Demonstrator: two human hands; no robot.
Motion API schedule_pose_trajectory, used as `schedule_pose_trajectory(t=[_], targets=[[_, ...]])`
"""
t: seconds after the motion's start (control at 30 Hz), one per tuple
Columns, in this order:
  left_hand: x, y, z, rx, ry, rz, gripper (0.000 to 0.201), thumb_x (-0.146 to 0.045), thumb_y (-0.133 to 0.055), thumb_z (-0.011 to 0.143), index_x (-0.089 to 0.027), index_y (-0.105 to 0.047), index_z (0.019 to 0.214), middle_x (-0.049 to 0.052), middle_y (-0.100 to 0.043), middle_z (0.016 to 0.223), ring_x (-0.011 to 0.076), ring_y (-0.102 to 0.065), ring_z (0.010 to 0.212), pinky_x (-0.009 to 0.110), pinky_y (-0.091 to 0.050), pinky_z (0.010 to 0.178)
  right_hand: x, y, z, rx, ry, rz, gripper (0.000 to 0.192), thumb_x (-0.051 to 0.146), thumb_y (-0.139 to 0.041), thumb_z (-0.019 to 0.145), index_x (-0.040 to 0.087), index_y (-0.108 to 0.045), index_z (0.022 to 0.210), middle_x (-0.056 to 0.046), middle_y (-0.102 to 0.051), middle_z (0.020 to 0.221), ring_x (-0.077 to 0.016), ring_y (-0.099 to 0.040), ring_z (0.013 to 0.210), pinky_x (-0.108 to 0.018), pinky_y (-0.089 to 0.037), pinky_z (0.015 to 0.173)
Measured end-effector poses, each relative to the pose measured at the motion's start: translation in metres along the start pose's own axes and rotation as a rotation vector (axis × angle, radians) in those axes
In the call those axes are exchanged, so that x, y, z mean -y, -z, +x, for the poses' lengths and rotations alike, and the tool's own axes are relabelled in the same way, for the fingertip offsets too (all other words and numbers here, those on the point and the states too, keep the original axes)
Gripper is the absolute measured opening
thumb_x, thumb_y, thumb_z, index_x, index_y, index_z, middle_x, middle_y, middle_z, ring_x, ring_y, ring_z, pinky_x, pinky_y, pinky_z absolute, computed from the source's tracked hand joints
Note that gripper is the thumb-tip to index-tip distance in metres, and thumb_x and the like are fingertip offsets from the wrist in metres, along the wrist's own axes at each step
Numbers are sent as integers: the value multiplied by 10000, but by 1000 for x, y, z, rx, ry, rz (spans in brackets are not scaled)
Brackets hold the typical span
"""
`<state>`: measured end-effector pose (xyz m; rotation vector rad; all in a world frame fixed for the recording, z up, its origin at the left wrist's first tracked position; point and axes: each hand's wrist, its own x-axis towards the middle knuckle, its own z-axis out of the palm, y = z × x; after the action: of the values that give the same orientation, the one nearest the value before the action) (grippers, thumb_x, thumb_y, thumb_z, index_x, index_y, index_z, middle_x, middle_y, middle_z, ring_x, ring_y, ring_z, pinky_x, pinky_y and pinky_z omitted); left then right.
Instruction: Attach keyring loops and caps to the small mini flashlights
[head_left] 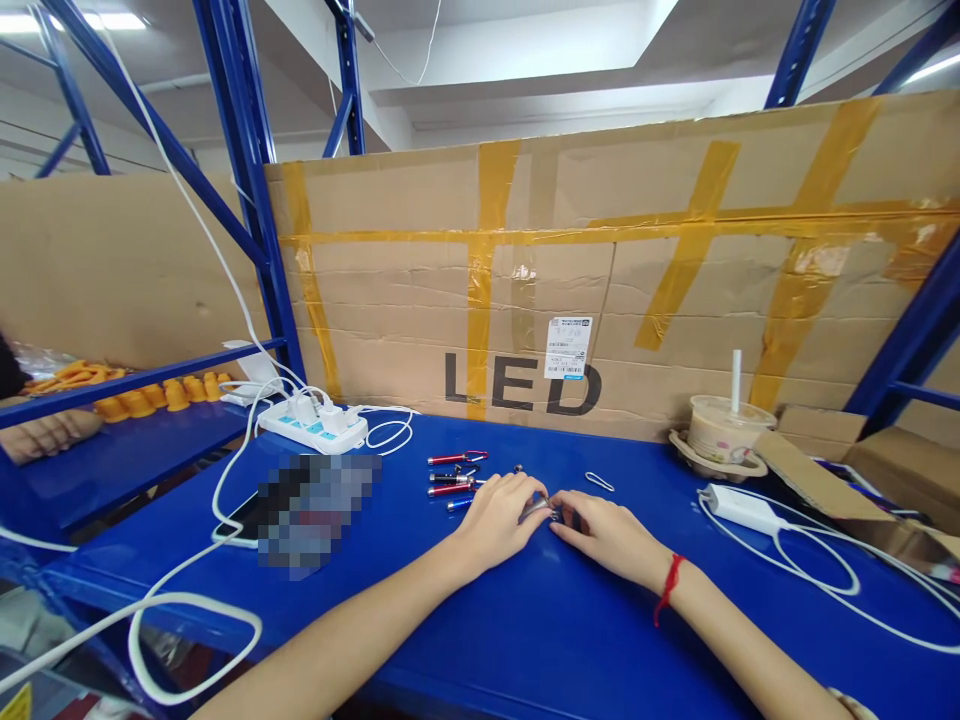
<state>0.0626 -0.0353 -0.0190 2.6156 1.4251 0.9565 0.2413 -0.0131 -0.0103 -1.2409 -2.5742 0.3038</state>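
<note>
Over the middle of the blue table, my left hand (501, 515) is closed with thumb and fingers around a small silver keychain flashlight (535, 508). My right hand (604, 530) meets it from the right, its fingertips pinched at a tiny metal part (555, 514) by the flashlight's end; fingers partly hide that part. Left of my hands lie several similar flashlights in a loose row: a red one (448, 460) with a clip, a black one (444, 479), another red one (450, 490) and a blue one (459, 504). A silver wire loop (599, 482) lies behind my right hand.
A white power strip (315, 425) with cables stands at the back left, near a phone (259, 520) and a blurred patch. To the right are a lidded drink cup (726, 430), a white adapter (746, 510) and a cardboard box (825, 470). A cardboard wall (390, 320) backs the table. Another person's hand (52, 435) rests far left.
</note>
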Motion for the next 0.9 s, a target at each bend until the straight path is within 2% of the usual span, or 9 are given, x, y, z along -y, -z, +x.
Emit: schedule_pose_trajectory(t=[0.33, 0.9], targets=[[-4, 1, 0, -6, 32, -23, 113, -290, -489, 842, -195, -477, 902, -21, -580, 829, 135, -532, 769, 271, -352, 684, 2, 2, 0, 8, -10, 9, 74, 252, -460, 846, 208, -517, 862, 1, -595, 796, -156, -566, 710, -248, -374, 572], [0, -1, 1, -6, 22, -44, 152, -310, -506, 826, -189, -427, 877, -15, -567, 811, 142, -535, 745, 274, -372, 688, 1, 2, 0, 42, -34, 31, 101, 290, -468, 857, 199, -496, 824, 0, -598, 764, -155, -555, 681, -250, -363, 565]])
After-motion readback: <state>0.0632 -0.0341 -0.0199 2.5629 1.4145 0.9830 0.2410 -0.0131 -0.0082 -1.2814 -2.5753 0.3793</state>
